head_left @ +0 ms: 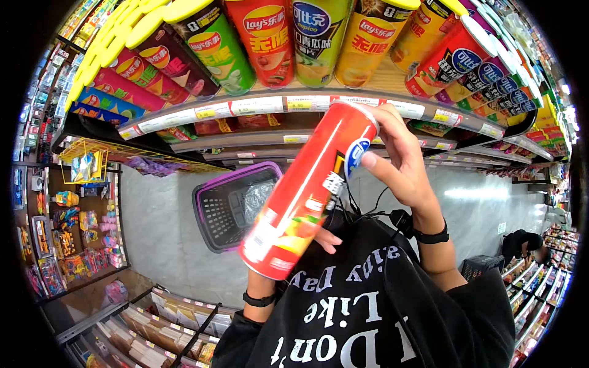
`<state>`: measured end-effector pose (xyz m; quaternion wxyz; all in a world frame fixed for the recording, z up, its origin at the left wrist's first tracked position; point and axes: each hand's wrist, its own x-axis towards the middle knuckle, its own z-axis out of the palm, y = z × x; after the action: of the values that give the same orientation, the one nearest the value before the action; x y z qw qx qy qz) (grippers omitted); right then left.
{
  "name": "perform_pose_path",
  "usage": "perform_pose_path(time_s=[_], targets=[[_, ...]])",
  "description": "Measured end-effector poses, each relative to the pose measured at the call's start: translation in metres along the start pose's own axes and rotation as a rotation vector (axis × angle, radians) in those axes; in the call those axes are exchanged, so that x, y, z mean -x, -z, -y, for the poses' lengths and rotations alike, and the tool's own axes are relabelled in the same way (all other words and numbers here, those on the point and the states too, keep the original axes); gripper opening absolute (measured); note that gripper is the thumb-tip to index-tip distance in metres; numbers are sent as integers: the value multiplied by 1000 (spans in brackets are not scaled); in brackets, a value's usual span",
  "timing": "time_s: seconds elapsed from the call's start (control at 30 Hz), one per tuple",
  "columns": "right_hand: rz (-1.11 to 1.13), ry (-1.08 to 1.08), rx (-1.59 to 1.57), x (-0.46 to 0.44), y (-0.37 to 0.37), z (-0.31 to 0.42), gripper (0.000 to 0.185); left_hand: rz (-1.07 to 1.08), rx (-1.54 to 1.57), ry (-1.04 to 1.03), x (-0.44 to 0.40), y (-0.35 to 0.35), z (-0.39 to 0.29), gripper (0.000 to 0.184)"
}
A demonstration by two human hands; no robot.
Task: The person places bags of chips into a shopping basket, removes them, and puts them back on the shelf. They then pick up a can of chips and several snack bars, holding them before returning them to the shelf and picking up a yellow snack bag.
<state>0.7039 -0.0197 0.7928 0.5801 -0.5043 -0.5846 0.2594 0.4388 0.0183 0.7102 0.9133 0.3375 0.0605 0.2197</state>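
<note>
A red can of chips (307, 196) with a tomato picture and a blue oval logo is tilted in front of my chest. My right hand (402, 162) grips its upper end, thumb on the label side and fingers behind. Most of my left hand (329, 241) is hidden behind the can's lower part. Its visible fingertips stretch past the can's edge, spread a little, without wrapping round it. Whether that palm touches the can is hidden.
Ahead, a shelf (343, 92) carries a row of chip cans with yellow and white lids. A black basket (211, 211) with a purple rim stands on the grey floor. Racks of small goods (67, 233) line the left. A person (521, 245) bends at the far right.
</note>
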Motion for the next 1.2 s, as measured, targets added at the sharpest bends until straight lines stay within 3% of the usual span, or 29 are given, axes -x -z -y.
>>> perform_pose_path(time_s=[0.03,0.07,0.13,0.17,0.2,0.27,0.3,0.33,0.4,0.43,0.47,0.53,0.57,0.6,0.67,0.7,0.73,0.8,0.87,0.93,1.03,1.2], targets=[[11,-24,-31,3,0,1,59,-41,-430,101,-3,-11,-20,65],[10,-24,-31,5,0,2,59,-6,-100,2,8,19,1,61],[21,1,-44,8,-1,6,59,-346,-325,76,17,8,3,60],[34,-13,-22,11,1,6,58,-144,507,-66,15,3,6,57],[32,-12,-21,12,1,6,58,-263,701,19,21,-5,6,53],[44,-23,-44,15,0,5,56,-361,417,55,31,3,19,51],[41,-13,-45,16,0,3,57,-322,104,73,34,6,20,47],[42,-9,-46,18,-1,1,57,-322,102,70,30,16,22,47],[45,53,-68,20,-3,-1,59,475,-300,-269,16,37,25,41],[61,57,-31,22,-3,0,67,332,-99,-323,13,-5,16,40],[63,60,-31,23,-7,4,67,333,-101,-327,10,-5,17,40],[67,-120,-546,26,-17,15,74,668,-195,-414,2,1,19,43],[96,-147,-524,27,-13,15,78,628,-281,-379,17,12,28,41],[7,-191,-562,28,-16,24,78,334,6,-109,51,18,41,52],[-79,-195,-522,31,-11,19,78,-399,-474,151,52,-6,34,79],[-131,-213,-516,27,-10,25,77,-422,-52,-65,31,-33,7,108],[-198,-163,-523,23,-11,24,66,-247,-385,-209,30,-18,13,113],[-229,-54,-377,19,-13,25,59,-124,-795,-417,29,-11,19,107],[-218,-151,-270,18,-18,34,62,1,-1262,-176,20,-24,1,90],[-221,-193,-258,18,-28,38,72,143,-1334,-422,14,-22,11,88],[-116,-103,-233,21,-31,39,102,101,-1087,-361,22,-21,23,93],[5,-328,-570,35,-33,46,101,120,-1037,-377,23,-19,22,102]])
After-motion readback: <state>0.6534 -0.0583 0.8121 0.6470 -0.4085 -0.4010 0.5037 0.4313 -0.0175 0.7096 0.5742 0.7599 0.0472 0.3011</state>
